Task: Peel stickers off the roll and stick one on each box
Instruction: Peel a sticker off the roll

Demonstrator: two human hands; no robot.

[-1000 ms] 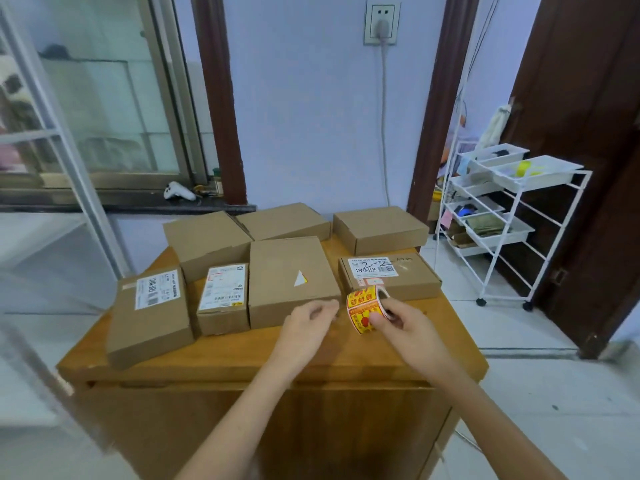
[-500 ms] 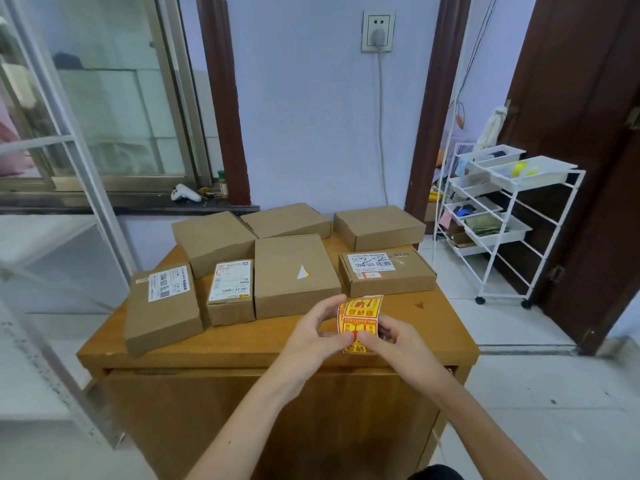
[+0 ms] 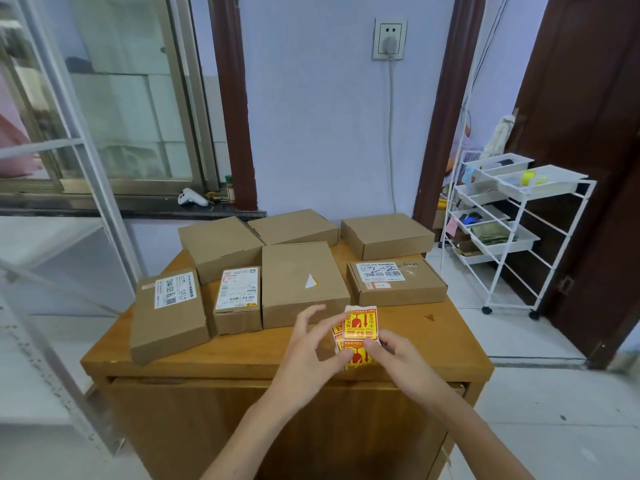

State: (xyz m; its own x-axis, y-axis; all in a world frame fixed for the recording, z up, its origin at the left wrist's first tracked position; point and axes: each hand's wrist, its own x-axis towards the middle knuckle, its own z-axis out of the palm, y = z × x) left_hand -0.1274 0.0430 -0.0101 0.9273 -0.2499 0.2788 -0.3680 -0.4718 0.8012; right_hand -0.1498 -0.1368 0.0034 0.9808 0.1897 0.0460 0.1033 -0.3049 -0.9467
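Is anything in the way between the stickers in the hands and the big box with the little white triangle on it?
Nothing visible is. The sticker roll, held by the left hand and right hand, hangs just in front of the box with the white triangle. Only bare table top lies between, and the box's top is uncovered.

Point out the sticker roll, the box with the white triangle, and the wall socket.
sticker roll [image 3: 360, 329]: head view, on the top yellow-and-red sticker.
box with the white triangle [image 3: 294, 268]: head view, on its bare lid.
wall socket [image 3: 389, 38]: head view, on its faceplate.
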